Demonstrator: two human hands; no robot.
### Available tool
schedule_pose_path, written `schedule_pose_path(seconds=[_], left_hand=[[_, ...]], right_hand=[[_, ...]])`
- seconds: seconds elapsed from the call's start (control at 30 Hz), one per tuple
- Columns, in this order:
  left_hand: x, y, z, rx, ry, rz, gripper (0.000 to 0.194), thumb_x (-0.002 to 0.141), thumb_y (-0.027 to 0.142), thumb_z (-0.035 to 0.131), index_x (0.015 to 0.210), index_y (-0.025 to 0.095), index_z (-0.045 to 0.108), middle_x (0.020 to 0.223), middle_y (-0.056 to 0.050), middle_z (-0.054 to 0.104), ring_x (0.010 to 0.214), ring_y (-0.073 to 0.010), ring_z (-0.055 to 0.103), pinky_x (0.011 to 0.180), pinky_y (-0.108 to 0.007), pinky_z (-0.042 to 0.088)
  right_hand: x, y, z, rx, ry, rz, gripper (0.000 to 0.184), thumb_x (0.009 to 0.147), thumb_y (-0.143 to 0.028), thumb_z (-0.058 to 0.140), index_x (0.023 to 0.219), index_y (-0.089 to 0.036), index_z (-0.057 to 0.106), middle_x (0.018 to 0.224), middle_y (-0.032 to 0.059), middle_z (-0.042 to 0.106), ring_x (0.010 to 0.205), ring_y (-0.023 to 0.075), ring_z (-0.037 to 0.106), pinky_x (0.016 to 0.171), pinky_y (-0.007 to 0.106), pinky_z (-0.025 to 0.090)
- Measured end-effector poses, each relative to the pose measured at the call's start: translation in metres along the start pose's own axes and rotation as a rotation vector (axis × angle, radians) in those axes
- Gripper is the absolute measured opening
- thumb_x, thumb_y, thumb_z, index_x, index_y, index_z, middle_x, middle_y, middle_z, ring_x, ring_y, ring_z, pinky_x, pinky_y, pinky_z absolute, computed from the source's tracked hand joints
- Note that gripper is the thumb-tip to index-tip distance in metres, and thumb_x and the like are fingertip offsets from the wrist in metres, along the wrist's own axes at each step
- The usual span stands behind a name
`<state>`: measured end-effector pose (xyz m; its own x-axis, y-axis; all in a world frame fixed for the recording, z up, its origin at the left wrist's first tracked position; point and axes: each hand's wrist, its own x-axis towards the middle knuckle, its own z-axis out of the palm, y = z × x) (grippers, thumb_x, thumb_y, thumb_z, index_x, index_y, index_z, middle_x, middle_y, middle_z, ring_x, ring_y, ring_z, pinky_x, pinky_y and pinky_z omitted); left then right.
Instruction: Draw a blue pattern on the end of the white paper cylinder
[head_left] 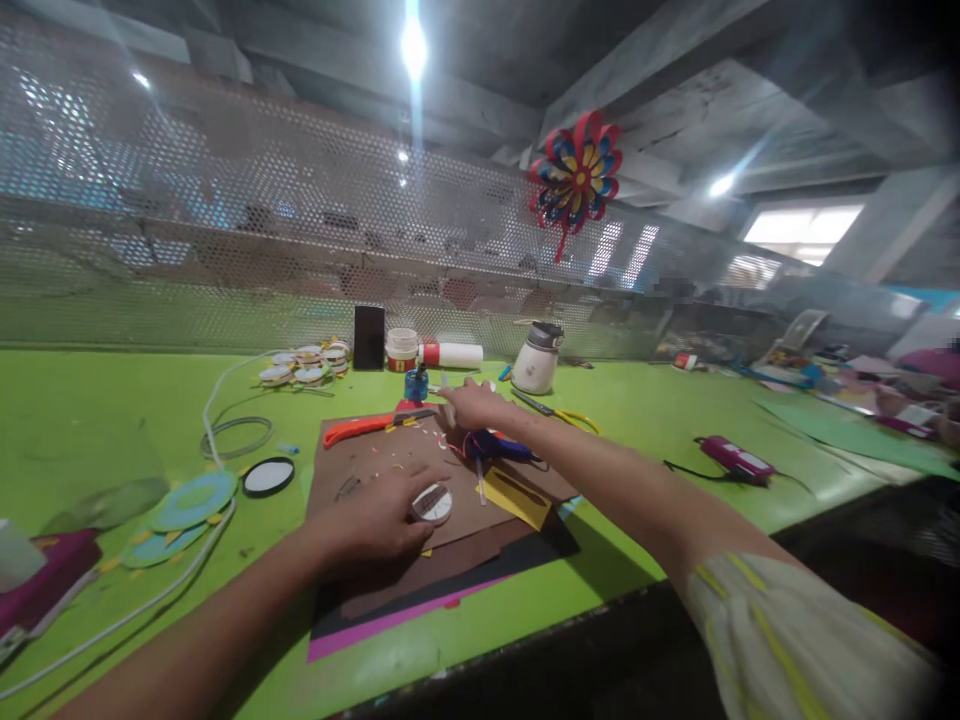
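My left hand (386, 520) rests on a brown board (375, 460) and pinches a small round white disc (433, 503) at its fingertips. My right hand (471, 404) reaches across to the far edge of the board, fingers curled around a thin whitish object I cannot name, close to a small blue pot (415, 384). An orange-handled cutter (367, 426) lies on the board's far left edge. A blue-handled tool (499, 446) lies just under my right wrist. A yellow paper piece (517, 492) sits on the board's right side.
Green table (112, 400) with a perforated metal screen behind. Paper rings (195, 500), a black-rimmed disc (268, 477), a white cable (214, 400), tape rolls (304, 365), a black phone (369, 337), a white jar (401, 349), a glue bottle (536, 362), scissors (559, 410), a pink device (735, 460). A paper flower (576, 175) hangs above.
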<state>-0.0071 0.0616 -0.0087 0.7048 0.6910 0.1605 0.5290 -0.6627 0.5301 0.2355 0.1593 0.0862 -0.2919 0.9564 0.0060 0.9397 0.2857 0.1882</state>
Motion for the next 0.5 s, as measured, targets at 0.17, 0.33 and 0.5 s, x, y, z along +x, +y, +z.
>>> schedule_pose_path(seconds=[0.17,0.33,0.5], left_hand=[[0.0,-0.001,0.001,0.001,-0.002,-0.009,0.069,0.114,0.052,0.075,0.179,0.029,0.076,0.175,-0.017,0.086,0.159,-0.0477,0.08,0.142,-0.063,0.061],[-0.001,-0.002,0.0,-0.048,0.008,-0.008,0.08,0.111,0.05,0.078,0.189,0.035,0.067,0.192,-0.011,0.076,0.172,-0.045,0.073,0.15,-0.06,0.054],[-0.002,-0.006,-0.005,-0.102,-0.021,-0.074,0.092,0.104,0.053,0.081,0.192,0.032,0.063,0.18,-0.015,0.084,0.161,-0.0466,0.081,0.137,-0.06,0.066]], right_hand=[[-0.008,-0.013,-0.007,0.047,0.043,-0.021,0.049,0.124,-0.047,0.092,0.166,-0.024,0.081,0.17,0.0154,0.082,0.144,0.0365,0.086,0.12,0.061,0.078],[-0.045,0.017,-0.005,0.126,0.112,-0.009,0.05,0.124,-0.047,0.092,0.166,-0.023,0.081,0.169,0.0154,0.082,0.143,0.0363,0.086,0.12,0.061,0.078],[-0.085,0.046,0.02,0.191,0.132,0.038,0.044,0.125,-0.047,0.091,0.162,-0.025,0.083,0.168,0.0147,0.083,0.139,0.0342,0.087,0.118,0.057,0.079]])
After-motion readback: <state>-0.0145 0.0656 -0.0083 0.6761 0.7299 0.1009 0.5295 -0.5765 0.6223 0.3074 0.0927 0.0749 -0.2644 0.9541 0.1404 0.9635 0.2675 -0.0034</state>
